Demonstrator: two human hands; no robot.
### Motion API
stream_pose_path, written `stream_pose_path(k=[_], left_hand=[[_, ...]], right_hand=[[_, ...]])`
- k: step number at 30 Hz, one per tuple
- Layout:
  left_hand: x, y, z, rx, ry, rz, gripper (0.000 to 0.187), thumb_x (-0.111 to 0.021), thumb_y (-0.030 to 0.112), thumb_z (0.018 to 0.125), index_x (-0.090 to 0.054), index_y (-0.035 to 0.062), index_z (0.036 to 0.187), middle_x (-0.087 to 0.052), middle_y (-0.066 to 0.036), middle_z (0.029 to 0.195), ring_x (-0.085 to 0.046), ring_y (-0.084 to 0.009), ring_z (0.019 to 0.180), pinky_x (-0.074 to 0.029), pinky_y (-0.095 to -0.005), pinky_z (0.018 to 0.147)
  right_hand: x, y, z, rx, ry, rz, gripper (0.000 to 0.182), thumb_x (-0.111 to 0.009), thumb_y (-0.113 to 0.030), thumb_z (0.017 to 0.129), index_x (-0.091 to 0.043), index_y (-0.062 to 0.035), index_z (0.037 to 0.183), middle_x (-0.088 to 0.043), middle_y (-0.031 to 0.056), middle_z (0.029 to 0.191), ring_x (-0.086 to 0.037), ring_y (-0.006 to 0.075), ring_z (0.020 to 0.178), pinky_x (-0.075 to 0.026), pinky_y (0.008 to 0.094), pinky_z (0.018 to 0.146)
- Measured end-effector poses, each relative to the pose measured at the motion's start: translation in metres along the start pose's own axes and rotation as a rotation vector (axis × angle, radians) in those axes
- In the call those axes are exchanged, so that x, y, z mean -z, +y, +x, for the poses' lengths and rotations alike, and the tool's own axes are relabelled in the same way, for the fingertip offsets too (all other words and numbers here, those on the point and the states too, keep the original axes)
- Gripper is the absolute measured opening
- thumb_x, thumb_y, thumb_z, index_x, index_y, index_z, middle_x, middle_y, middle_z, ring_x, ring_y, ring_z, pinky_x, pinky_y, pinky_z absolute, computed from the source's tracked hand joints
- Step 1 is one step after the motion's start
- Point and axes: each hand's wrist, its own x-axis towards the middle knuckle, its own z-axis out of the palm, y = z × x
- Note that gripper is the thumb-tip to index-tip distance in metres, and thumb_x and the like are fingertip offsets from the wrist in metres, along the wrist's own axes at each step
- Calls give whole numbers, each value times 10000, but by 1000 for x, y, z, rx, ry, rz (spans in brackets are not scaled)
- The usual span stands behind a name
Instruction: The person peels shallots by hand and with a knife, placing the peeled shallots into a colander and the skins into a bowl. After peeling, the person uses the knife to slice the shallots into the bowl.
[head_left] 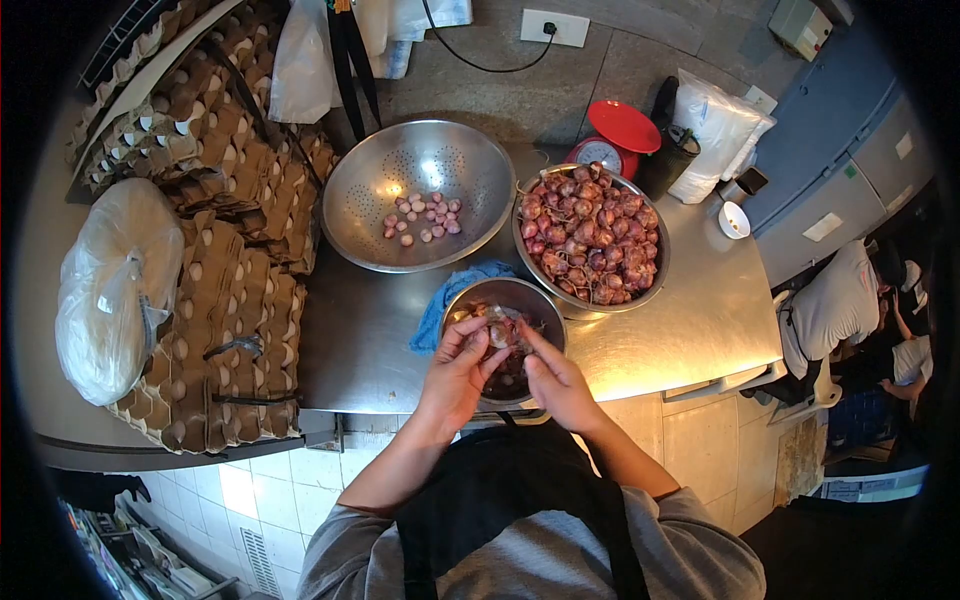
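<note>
My left hand point(457, 372) and my right hand point(556, 384) meet over a small steel bowl point(535, 296) at the counter's front edge, both gripping one shallot point(497, 333) whose skin is partly off. Peelings lie in that bowl. Behind it to the right stands a steel bowl point(655, 275) heaped with unpeeled red shallots point(590, 235). To the left behind, a tilted steel colander point(380, 195) holds several peeled pale shallots point(422, 217).
A blue cloth point(440, 300) lies beside the small bowl. Stacked egg cartons point(225, 270) and a white plastic sack point(110, 285) fill the left. A red kitchen scale point(610, 140), a white bag point(715, 130) and a small white cup point(734, 221) stand at the back right. People sit at far right.
</note>
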Motion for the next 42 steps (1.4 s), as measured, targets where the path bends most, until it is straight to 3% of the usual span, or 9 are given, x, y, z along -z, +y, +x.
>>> stream_pose_path(k=[3, 4, 13, 16, 19, 28, 31, 33, 42], left_hand=[[3, -4, -2, -34, -20, -8, 132, -492, 38, 863, -522, 82, 983, -528, -30, 1044, -530, -162, 960, -452, -317, 856], [3, -5, -3, -46, -31, -12, 124, -494, 29, 860, -521, 81, 969, -533, -27, 1037, -533, -162, 956, -452, -316, 853], [-4, -6, -6, -50, -24, -47, 125, -499, 4, 849, -518, 82, 944, -553, -49, 1027, -543, -158, 954, -450, -312, 837], [-6, -6, -7, -72, 13, -1, 125, -505, 5, 847, -523, 86, 940, -561, -47, 1012, -546, -157, 947, -447, -313, 840], [-1, -8, -8, -93, 1, -17, 126, -512, 7, 844, -527, 93, 935, -567, -43, 997, -549, -155, 940, -445, -313, 837], [-1, -9, -10, -91, -11, -6, 138, -521, 5, 838, -533, 88, 948, -564, -44, 997, -554, -150, 924, -452, -313, 836], [-4, -8, -11, -98, 3, 23, 144, -519, 9, 841, -538, 77, 966, -559, -50, 1012, -555, -150, 927, -458, -313, 850], [-8, -5, -13, -90, -29, 44, 133, -513, 24, 847, -546, 83, 961, -562, -49, 1005, -552, -157, 942, -459, -326, 862], [-18, 6, -19, 15, -99, -9, 140, -477, 73, 874, -531, 70, 1002, -553, -64, 1033, -553, -210, 977, -455, -344, 886]], right_hand=[[-14, 13, 11, 621, 179, -565, 469, -443, -227, 898, -304, -141, 1337, -612, 181, 936, -617, 286, 751, -466, 314, 655], [-13, 5, 1, 369, 112, -562, 484, -455, -235, 882, -301, -153, 1333, -562, 242, 1016, -576, 375, 879, -467, 390, 699], [-14, -27, -7, 181, 104, -941, 460, -463, -229, 872, -345, -164, 1312, -572, 212, 1014, -590, 370, 810, -478, 394, 678], [-7, 4, 5, 435, 124, -560, 453, -461, -228, 875, -350, -154, 1308, -554, 215, 1057, -578, 372, 862, -469, 372, 738], [-6, 9, 6, 516, 93, -485, 446, -454, -233, 880, -351, -165, 1308, -534, 229, 1086, -561, 372, 912, -455, 350, 781], [-9, -15, -7, 256, 74, -735, 424, -447, -218, 889, -367, -161, 1301, -541, 216, 1096, -574, 326, 945, -444, 331, 809], [-5, 4, 4, 374, 65, -311, 380, -430, -199, 906, -410, -83, 1267, -533, 170, 1150, -533, 230, 1051, -386, 288, 891], [0, -3, 1, 209, 79, -200, 361, -420, -185, 914, -428, -42, 1245, -516, 141, 1179, -477, 184, 1098, -339, 273, 930], [24, 8, 15, 96, 192, -125, 357, -410, -157, 917, -420, -49, 1257, -460, 124, 1245, -435, 165, 1128, -312, 245, 942]])
